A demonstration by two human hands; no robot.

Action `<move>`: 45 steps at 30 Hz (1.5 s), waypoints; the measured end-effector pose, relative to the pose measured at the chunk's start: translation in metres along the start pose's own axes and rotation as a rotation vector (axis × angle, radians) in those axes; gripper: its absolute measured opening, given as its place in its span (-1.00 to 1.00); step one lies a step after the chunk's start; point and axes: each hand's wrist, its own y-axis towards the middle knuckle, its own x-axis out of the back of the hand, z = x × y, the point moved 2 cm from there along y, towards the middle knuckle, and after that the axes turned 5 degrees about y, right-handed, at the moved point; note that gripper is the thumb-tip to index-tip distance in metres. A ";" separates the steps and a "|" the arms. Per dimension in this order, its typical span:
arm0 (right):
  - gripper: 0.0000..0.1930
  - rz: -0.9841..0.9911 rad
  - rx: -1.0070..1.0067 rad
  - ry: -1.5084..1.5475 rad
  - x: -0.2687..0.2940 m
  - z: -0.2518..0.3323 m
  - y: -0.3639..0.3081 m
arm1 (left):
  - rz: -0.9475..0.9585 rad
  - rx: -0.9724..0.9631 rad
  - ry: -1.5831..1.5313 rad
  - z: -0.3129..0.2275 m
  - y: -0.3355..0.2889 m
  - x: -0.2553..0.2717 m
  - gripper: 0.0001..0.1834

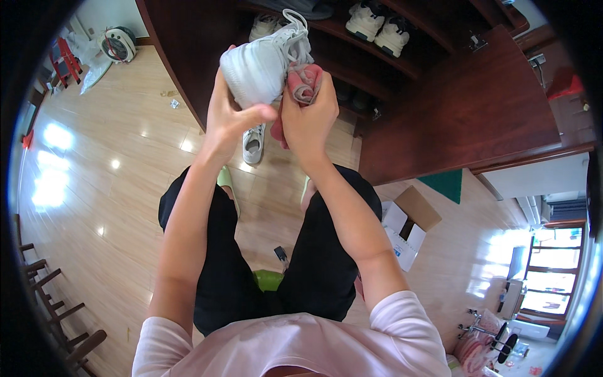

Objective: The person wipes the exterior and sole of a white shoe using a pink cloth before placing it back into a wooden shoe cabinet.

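Note:
A white lace-up sneaker (254, 70) is held up before the shoe cabinet, its laces hanging loose at the top. My left hand (229, 113) is wrapped round the sneaker's left side, the thumb lying across its lower edge. In my right hand (314, 116) a crumpled red and grey cloth (304, 83) is bunched, pressed near the sneaker's right side. Part of the cloth dangles below the fist. On the floor beneath my hands stands another white sneaker (253, 144), partly covered by the left thumb and wrist.
The dark wooden cabinet's shelves hold more shoes (380, 28); its door (458, 113) stands swung out to the right. An opened cardboard box (408, 226) lies on the floor beside my right knee. A fan (118, 44) is at the far left, wooden chair legs (56, 308) at the near left.

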 end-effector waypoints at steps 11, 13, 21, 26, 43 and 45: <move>-0.67 0.282 0.108 0.113 -0.010 0.016 -0.020 | -0.412 -0.111 0.296 -0.014 0.016 0.012 -0.51; -0.70 0.327 0.157 0.097 -0.010 0.015 -0.019 | -0.419 -0.109 0.438 -0.014 0.016 0.019 -0.51; -0.75 0.005 0.105 0.298 0.033 0.002 0.032 | -0.193 -0.251 0.735 -0.005 0.015 0.023 -0.42; -0.57 0.189 0.531 -0.025 0.022 0.035 0.012 | -0.069 -0.354 0.776 -0.005 0.003 -0.005 -0.48; -0.72 0.015 0.390 -0.163 0.017 0.022 0.012 | -0.097 -0.317 0.863 0.009 -0.008 -0.031 -0.57; -0.71 -0.029 0.173 -0.067 0.013 -0.003 0.021 | -0.122 -0.371 0.917 0.012 -0.009 -0.035 -0.55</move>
